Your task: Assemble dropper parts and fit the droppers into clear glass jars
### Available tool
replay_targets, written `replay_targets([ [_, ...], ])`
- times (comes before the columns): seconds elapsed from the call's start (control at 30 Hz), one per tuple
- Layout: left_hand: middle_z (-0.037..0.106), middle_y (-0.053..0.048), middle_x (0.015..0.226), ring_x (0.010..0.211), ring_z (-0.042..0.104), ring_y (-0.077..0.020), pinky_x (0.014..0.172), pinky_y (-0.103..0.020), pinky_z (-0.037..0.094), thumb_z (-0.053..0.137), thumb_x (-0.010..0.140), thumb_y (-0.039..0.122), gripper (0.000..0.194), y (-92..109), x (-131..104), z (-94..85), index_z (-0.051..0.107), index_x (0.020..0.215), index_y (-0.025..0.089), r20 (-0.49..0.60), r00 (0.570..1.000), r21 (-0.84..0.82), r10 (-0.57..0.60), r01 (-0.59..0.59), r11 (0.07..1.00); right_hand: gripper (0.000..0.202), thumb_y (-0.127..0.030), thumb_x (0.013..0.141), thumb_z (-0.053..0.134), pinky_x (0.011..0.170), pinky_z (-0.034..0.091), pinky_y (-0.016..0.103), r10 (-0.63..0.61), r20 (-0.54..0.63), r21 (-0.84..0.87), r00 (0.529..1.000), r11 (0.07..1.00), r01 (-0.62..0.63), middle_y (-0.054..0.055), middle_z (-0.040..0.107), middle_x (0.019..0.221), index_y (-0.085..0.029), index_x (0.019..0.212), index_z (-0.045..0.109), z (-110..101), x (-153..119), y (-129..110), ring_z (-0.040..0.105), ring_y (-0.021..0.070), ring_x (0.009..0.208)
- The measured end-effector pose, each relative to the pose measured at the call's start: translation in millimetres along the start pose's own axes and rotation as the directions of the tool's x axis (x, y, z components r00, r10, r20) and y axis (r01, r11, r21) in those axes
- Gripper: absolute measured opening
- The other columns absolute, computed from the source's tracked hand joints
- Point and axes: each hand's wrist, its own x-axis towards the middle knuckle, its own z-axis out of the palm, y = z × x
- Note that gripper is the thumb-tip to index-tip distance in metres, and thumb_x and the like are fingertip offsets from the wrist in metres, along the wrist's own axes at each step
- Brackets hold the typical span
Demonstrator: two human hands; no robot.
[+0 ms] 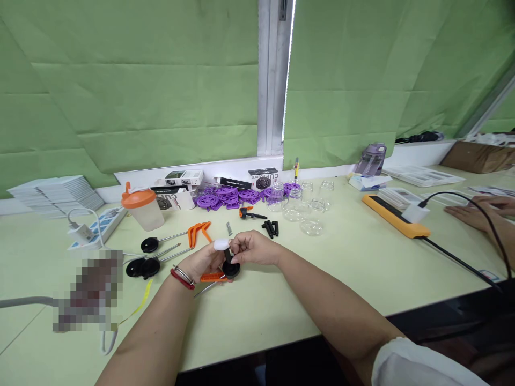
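My left hand (pixel 207 261), with a white wrap on its thumb, is closed around an orange clamp (pixel 213 277) that has a black round part (pixel 231 268) and a metal rod. My right hand (pixel 254 247) pinches a small black piece (pixel 228 256) just above the round part. Left of my hands lie orange handles (pixel 198 234) and metal rods with black discs (pixel 149 245). Beyond my right hand are several short black pieces (pixel 270 229), metal pins (pixel 229 229) and an orange-and-black part (pixel 251 214). Purple parts (pixel 227 197) form a pile farther back.
Clear glass jars (pixel 311 227) stand and lie behind my right forearm. At left are an orange-lidded cup (pixel 145 209), a white power strip (pixel 105 228) and a blurred device (pixel 90 292). An orange power strip (pixel 394 217) and another person's hands (pixel 477 217) are at right.
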Motion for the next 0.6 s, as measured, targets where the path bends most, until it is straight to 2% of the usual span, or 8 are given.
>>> replay_targets([
  [0.23,0.064,-0.008,0.07,0.058,0.061,-0.0211,0.046,-0.025,0.041,0.045,0.074,0.06,0.046,0.0,0.2,-1.3,0.058,0.081,0.016,0.007,1.0,0.021,-0.001,0.001,1.0,0.034,-0.031,0.06,0.08,0.06,0.043,0.023,-0.002,-0.011,0.005,1.0,1.0,0.002,-0.003,0.054,0.071,-0.015,0.074,0.054,0.9,0.4,0.5,0.049,0.0078,0.062],
  [0.43,0.064,-0.009,0.075,0.061,0.062,-0.0225,0.046,-0.026,0.04,0.042,0.076,0.059,0.047,-1.4,0.0,-3.9,0.058,0.091,0.018,0.042,0.999,0.028,0.02,-0.021,0.999,0.035,-0.033,0.058,0.08,0.063,0.046,0.025,0.012,-0.024,0.02,1.0,1.0,-0.012,-0.003,0.057,0.07,-0.014,0.076,0.056,1.5,1.4,3.4,0.053,0.0091,0.063],
  [0.6,0.063,-0.008,0.071,0.063,0.062,-0.0238,0.047,-0.027,0.04,0.039,0.075,0.061,0.053,3.2,-3.1,-1.5,0.058,0.097,0.017,0.074,0.997,0.049,0.005,-0.008,0.999,0.032,-0.033,0.06,0.079,0.062,0.046,0.026,0.011,-0.044,-0.002,0.999,1.0,-0.011,-0.002,0.059,0.067,-0.013,0.076,0.06,3.0,1.6,2.4,0.055,0.0101,0.062],
])
